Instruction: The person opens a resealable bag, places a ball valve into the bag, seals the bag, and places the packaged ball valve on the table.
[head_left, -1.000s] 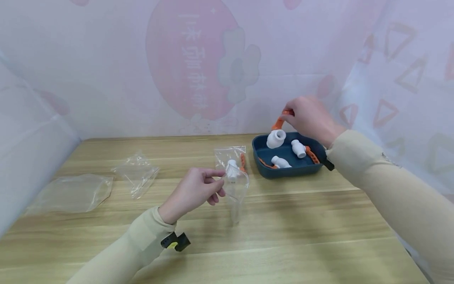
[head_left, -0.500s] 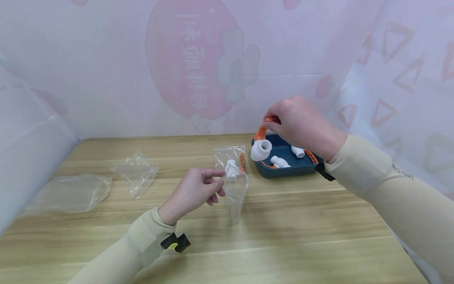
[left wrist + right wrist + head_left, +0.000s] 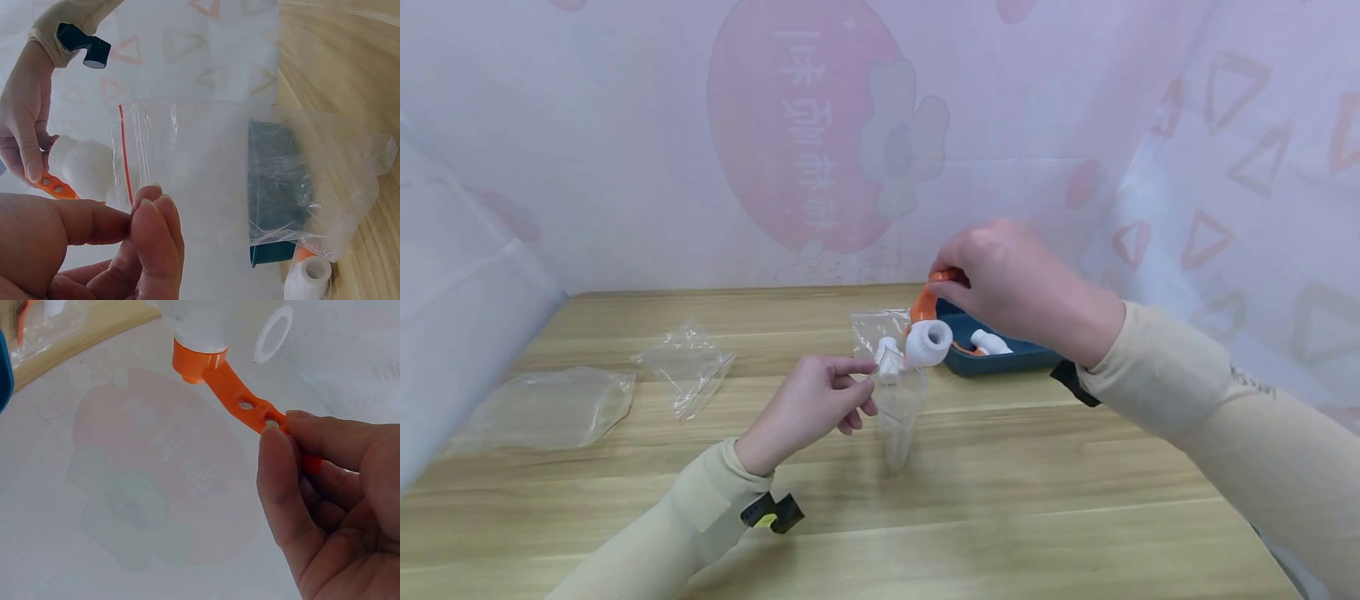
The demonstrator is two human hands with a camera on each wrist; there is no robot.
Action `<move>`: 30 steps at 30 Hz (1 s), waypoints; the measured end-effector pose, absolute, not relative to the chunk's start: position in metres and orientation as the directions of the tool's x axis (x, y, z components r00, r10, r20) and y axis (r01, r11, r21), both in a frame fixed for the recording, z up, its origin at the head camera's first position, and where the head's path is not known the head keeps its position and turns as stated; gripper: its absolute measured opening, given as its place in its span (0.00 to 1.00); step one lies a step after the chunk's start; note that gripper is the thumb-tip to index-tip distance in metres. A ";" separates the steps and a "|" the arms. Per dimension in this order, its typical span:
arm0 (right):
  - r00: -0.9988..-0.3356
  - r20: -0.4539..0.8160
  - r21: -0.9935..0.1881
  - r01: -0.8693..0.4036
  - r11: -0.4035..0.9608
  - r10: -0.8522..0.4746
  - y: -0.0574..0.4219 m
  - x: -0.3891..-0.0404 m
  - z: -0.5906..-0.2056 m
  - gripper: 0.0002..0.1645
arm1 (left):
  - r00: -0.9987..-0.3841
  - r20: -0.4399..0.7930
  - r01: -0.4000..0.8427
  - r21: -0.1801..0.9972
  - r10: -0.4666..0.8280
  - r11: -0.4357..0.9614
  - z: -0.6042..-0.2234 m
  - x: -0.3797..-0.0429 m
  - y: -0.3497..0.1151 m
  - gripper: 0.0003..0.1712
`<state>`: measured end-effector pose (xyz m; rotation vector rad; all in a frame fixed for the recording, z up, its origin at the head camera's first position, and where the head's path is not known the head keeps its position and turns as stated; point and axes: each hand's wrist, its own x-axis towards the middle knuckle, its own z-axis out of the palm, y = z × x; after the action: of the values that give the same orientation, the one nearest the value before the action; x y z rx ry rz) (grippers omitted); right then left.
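Observation:
My left hand (image 3: 808, 404) pinches the edge of a clear zip bag (image 3: 187, 156) between thumb and fingers. A red line runs along the bag's top near my fingertips, and the bag hangs over the wooden table. My right hand (image 3: 1022, 287) grips the orange handle (image 3: 237, 403) of a white plastic ball valve (image 3: 927, 343), whose body hangs below the fingers. In the head view that valve overlaps the upper right of the held bag. Behind the held bag, another white valve (image 3: 889, 358) lies on the table inside its own clear bag.
A dark blue tray (image 3: 1011, 363) stands at the back right, partly hidden by my right hand, with a white valve (image 3: 991, 342) showing in it. Two clear bags, one crumpled (image 3: 688, 367) and one flatter (image 3: 550, 408), lie on the left. Printed curtains hang behind and beside the table.
My right hand has carried the valve left and down from above the tray to beside the held bag. My left hand stays in place with the bag.

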<state>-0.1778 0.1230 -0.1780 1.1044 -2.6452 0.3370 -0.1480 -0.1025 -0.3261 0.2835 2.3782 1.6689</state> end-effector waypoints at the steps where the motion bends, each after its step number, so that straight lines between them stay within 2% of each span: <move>1: -0.677 0.318 -0.115 -0.723 0.682 -0.664 0.122 -0.176 -0.178 0.04 | -0.956 -0.071 0.030 0.942 0.283 0.336 -0.326 -0.148 -0.102 0.17; 10: -0.654 0.324 -0.130 -0.746 0.653 -0.683 0.116 -0.168 -0.177 0.04 | -0.956 -0.060 0.038 0.946 0.287 0.323 -0.327 -0.148 -0.101 0.17; 18: -0.601 0.346 -0.092 -0.786 0.611 -0.721 0.108 -0.164 -0.185 0.04 | -0.952 -0.054 0.045 0.948 0.301 0.314 -0.327 -0.148 -0.101 0.17; 30: -0.663 0.201 -0.149 -0.748 0.646 -0.721 0.095 -0.161 -0.201 0.05 | -0.951 -0.057 0.037 0.955 0.304 0.295 -0.327 -0.147 -0.102 0.17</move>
<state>-0.1609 0.0953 -0.2014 1.2270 -2.7367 0.3322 -0.1475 -0.1017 -0.3267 0.3135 2.3343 1.7125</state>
